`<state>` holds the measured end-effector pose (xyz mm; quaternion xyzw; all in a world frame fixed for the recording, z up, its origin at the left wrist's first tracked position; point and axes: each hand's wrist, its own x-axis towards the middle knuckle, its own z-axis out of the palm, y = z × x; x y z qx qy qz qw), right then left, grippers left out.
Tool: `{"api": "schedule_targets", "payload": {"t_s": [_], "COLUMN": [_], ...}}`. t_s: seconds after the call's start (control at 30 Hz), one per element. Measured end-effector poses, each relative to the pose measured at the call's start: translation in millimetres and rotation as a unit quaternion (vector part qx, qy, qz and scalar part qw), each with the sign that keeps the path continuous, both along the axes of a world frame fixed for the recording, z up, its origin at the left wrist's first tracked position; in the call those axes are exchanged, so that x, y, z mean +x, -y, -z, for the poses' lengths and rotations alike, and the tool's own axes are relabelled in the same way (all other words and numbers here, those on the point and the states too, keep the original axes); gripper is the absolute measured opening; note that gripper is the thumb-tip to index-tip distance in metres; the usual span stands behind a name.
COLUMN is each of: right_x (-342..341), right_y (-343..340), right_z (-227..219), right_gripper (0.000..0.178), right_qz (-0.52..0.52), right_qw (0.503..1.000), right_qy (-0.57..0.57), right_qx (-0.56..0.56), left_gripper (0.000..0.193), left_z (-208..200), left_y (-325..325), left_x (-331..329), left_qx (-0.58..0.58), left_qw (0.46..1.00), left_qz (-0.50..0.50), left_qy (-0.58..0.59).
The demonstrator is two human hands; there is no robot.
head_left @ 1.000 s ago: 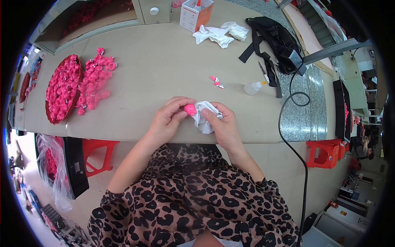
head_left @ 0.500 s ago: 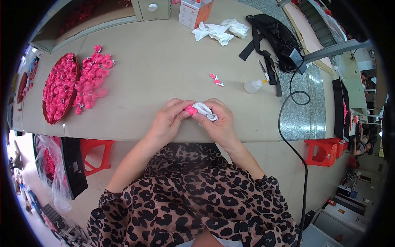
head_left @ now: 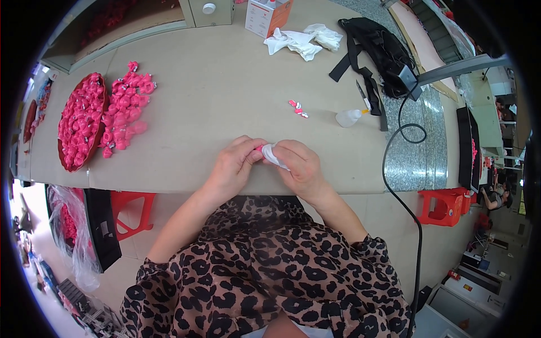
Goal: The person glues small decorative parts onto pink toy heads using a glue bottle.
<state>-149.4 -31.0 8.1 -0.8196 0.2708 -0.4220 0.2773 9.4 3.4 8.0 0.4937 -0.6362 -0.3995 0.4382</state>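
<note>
My left hand pinches a small pink piece, most of it now covered by fingers. In my right hand is a folded white cloth, pressed against the pink piece. Both hands meet just above the near part of the table. Beyond them lie a few small pink-and-white pieces. To their right a squeeze bottle with a yellow tip rests on the table, near a slim pointed tool.
At the left a red basket brims with pink pieces, and a loose pile spreads beside it. Crumpled white cloths, a box and a black bag sit at the back. A black cable runs down the right.
My right hand's fingers have closed further over the white cloth, drawing it tighter round the pink piece. Less pink shows now. My left hand has barely moved.
</note>
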Motion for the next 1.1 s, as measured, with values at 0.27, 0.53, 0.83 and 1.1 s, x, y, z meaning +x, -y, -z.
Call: {"api": "schedule_targets", "payload": {"t_s": [0.27, 0.53, 0.83, 1.1], "right_x": [-9.3, -82.5, -104.2, -97.5], "right_y": [1.0, 2.5, 9.6, 2.3], "right_z": [-15.8, -5.6, 5.0, -10.2], "right_gripper": [0.014, 0.019, 0.02, 0.025], "right_qz": [-0.093, 0.22, 0.314, 0.207], "right_qw": [0.973, 0.867, 0.898, 0.917], "right_qy": [-0.087, 0.296, 0.189, 0.158], "right_qx": [-0.191, 0.335, 0.244, 0.302], "left_gripper": [0.016, 0.022, 0.026, 0.028], "left_z": [4.8, 2.5, -14.5, -22.2], "left_y": [-1.9, -7.0, -10.1, -14.7], "left_x": [4.0, 5.8, 5.1, -0.2], "left_qx": [0.035, 0.064, -0.04, -0.047], "left_qw": [0.999, 0.962, 0.977, 0.975], "left_qz": [-0.015, -0.022, -0.023, -0.049], "left_qy": [-0.029, -0.263, -0.206, -0.212]}}
